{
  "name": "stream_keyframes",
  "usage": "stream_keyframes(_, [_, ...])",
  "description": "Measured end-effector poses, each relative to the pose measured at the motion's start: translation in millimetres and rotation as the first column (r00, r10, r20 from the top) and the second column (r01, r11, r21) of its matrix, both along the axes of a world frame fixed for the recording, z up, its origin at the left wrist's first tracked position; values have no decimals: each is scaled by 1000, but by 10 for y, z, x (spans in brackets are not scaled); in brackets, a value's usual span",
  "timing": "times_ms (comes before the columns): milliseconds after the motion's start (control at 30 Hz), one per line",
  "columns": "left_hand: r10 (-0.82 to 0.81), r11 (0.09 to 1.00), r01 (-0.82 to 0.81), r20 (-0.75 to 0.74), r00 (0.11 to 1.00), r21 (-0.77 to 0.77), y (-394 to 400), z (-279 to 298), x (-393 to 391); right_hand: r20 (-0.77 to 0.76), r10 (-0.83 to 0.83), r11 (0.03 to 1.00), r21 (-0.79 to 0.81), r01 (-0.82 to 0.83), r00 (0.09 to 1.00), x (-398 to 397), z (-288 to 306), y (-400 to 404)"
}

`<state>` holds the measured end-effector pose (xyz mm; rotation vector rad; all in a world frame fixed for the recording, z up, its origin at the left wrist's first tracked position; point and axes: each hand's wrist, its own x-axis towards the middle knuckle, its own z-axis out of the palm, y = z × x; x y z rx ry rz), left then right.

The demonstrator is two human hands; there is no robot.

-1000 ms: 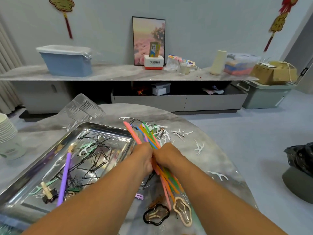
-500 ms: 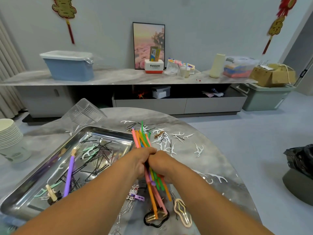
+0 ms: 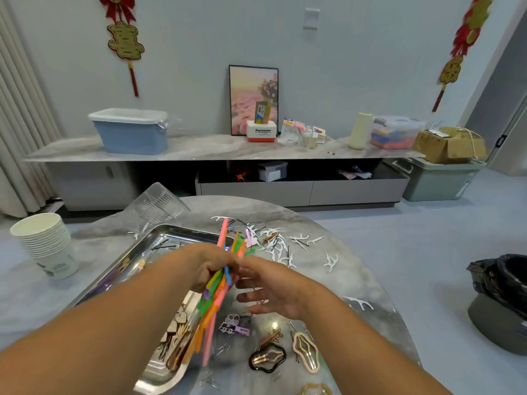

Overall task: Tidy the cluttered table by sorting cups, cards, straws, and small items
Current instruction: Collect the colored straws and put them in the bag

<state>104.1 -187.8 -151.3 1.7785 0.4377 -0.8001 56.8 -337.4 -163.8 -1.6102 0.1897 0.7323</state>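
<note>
My left hand grips a bundle of coloured straws that slants from upper right to lower left, over the right edge of the steel tray. Just right of the bundle is my right hand, its fingers spread and relaxed, off the straws. The tray holds black hairpins, wooden hearts and a purple straw, partly hidden by my left arm. A stack of paper cups stands at the table's left.
A clear plastic cup lies tipped behind the tray. White floss picks are scattered on the far part of the marble table. Hair clips lie at the near right. A black-lined bin stands on the floor to the right.
The right hand has let go of the straw bundle and opened beside it. The left hand has turned the bundle, lower end swinging left over the tray edge. The camera tilted up.
</note>
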Motion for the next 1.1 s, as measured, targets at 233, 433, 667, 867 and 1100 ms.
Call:
stream_keyframes(233, [-17, 997, 16, 12, 1000, 76, 284, 160, -209, -39, -192, 981, -17, 191, 981, -169, -66, 89])
stream_keyframes(433, [-26, 997, 22, 50, 998, 72, 452, 381, -392, -116, -256, 965, 22, 260, 960, -401, -148, 231])
stream_keyframes(667, [306, 920, -184, 343, 888, -346, 488, 510, -675, -87, -318, 928, 177, 328, 944, -696, 101, 465])
stream_keyframes(867, [566, 749, -238, 411, 715, -618, 311, 634, -1024, -82, -469, 856, 204, 476, 879, -1094, 257, 657])
stream_keyframes(1100, [587, 744, -166, 515, 625, -647, 160, 722, -1346, -388, -541, 574, 478, 665, 746, -1228, 197, 646])
